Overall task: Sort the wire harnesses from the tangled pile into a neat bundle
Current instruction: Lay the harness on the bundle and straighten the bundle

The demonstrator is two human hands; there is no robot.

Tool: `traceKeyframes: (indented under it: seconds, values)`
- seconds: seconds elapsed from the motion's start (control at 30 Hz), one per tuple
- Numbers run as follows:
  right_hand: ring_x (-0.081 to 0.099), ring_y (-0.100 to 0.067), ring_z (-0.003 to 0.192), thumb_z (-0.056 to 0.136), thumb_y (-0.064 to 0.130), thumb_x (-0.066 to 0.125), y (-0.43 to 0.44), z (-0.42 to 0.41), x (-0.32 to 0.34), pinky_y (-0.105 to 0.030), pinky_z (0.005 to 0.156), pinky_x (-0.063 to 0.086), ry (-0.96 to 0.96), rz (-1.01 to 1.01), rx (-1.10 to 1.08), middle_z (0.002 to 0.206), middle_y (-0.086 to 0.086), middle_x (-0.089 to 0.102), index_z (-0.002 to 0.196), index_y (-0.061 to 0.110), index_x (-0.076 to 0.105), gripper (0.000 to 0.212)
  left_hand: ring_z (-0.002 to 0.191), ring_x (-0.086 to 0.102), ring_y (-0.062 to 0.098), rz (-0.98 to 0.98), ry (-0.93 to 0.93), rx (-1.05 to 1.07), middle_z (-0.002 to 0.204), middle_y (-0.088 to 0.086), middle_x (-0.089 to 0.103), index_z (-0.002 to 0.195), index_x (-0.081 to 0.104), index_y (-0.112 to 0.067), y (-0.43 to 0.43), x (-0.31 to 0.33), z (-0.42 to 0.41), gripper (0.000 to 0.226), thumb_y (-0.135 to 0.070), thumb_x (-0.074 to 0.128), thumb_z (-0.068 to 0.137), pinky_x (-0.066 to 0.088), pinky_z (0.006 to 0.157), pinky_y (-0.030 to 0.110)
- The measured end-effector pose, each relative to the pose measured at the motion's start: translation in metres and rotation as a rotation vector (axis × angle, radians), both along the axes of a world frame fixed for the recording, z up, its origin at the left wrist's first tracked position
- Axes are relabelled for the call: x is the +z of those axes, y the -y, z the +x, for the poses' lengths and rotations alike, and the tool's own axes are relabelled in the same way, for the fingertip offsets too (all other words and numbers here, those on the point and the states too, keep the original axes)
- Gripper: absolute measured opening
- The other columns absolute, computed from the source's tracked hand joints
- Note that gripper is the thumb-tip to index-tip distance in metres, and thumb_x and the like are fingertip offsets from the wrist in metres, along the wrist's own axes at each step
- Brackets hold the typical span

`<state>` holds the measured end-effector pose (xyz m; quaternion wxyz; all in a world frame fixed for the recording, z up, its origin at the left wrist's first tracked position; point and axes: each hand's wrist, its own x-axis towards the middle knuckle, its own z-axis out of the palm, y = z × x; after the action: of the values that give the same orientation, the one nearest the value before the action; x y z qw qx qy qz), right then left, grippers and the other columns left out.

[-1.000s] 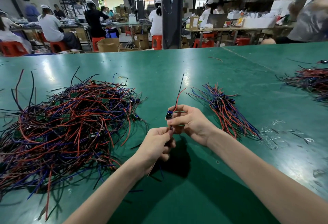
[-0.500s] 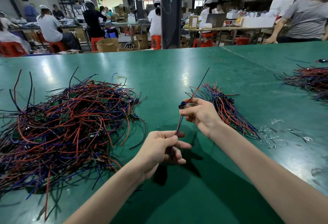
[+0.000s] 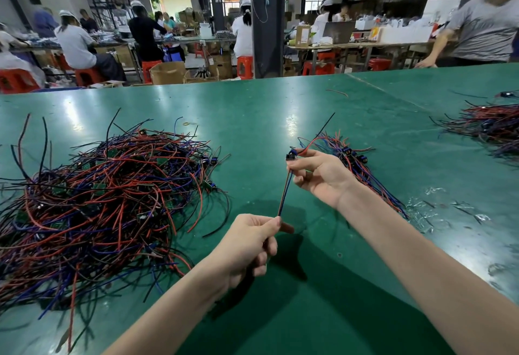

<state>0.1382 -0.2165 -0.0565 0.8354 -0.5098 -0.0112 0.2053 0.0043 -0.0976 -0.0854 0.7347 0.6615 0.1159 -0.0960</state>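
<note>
Harness (image 3: pixel 283 194) newly taut: left hand (image 3: pixel 247 245), right hand (image 3: pixel 320 177)

Hands: two, left hand (image 3: pixel 247 245) and right hand (image 3: pixel 323 177)
Wire harness (image 3: pixel 285 191): one, held between both hands
Tangled pile (image 3: pixel 106 200): one, left of the left hand
Neat bundle (image 3: pixel 362 163): one, just behind the right hand
Further pile (image 3: pixel 488 127): one, well right of the right hand
Table (image 3: pixel 252 107): one

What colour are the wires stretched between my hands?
The wires are red and blue, clearest in the head view.
</note>
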Motion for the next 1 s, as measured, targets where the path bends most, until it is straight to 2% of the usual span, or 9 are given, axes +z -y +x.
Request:
traceKeyframes:
  seconds: [0.17,0.3,0.43,0.57,0.67,0.87,1.0]
  values:
    - [0.056,-0.011,0.042,0.077,-0.019,0.054,0.003,0.0,0.005,-0.016,0.04,0.037,-0.009,0.038,0.018,0.055,-0.006,0.062,0.08,0.012,0.053,0.031,0.031,0.037,0.006,-0.058,0.059,-0.036,0.053,0.002,0.057,0.111,0.051,0.0,0.014,0.0,-0.003,0.023,-0.004,0.03,0.103,0.035,0.033,0.016]
    - [0.058,-0.012,0.042,0.076,-0.021,0.054,0.005,0.003,0.002,-0.016,0.041,0.037,0.02,-0.006,-0.017,0.057,-0.008,0.065,0.083,0.011,0.054,0.034,0.035,0.046,0.008,-0.007,0.121,-0.176,0.067,0.005,0.069,0.107,0.056,0.003,0.013,0.001,-0.006,0.021,-0.008,0.039,0.101,0.043,0.036,0.019]
    - [0.057,-0.01,0.046,0.071,-0.022,0.06,0.003,0.004,-0.004,-0.017,0.042,0.04,0.146,-0.145,-0.049,0.057,-0.001,0.065,0.083,0.012,0.057,0.036,0.035,0.045,0.005,-0.031,0.135,-0.214,0.077,0.008,0.072,0.092,0.066,-0.003,0.003,0.003,-0.006,0.02,-0.015,0.05,0.095,0.041,0.036,0.017]
    - [0.057,-0.014,0.059,0.068,-0.02,0.064,0.002,0.003,-0.007,-0.02,0.051,0.041,0.25,-0.248,-0.084,0.068,-0.003,0.062,0.08,0.015,0.059,0.038,0.034,0.041,0.003,-0.108,0.096,-0.198,0.08,0.008,0.073,0.087,0.069,-0.005,0.0,0.004,-0.005,0.026,-0.028,0.062,0.077,0.038,0.035,0.015]
    - [0.057,-0.014,0.062,0.068,-0.019,0.066,0.001,0.003,-0.007,-0.023,0.055,0.041,0.295,-0.28,-0.109,0.07,-0.002,0.062,0.08,0.016,0.06,0.037,0.034,0.04,0.002,-0.128,0.064,-0.169,0.081,0.007,0.073,0.086,0.07,-0.006,-0.001,0.004,-0.005,0.028,-0.028,0.065,0.071,0.037,0.035,0.015]
    - [0.058,-0.014,0.062,0.066,-0.018,0.066,0.002,0.004,-0.006,-0.023,0.054,0.041,0.316,-0.284,-0.15,0.07,-0.002,0.064,0.079,0.016,0.06,0.037,0.034,0.04,0.002,-0.121,0.055,-0.136,0.082,0.008,0.074,0.088,0.069,-0.005,-0.002,0.001,-0.003,0.03,-0.028,0.066,0.069,0.037,0.035,0.015]
    - [0.058,-0.015,0.063,0.066,-0.018,0.066,0.003,0.003,-0.007,-0.022,0.053,0.04,0.309,-0.274,-0.158,0.072,-0.004,0.065,0.079,0.016,0.06,0.037,0.036,0.042,0.003,-0.113,0.047,-0.147,0.084,0.01,0.074,0.089,0.069,-0.005,-0.003,-0.001,-0.002,0.022,-0.024,0.06,0.084,0.039,0.037,0.016]
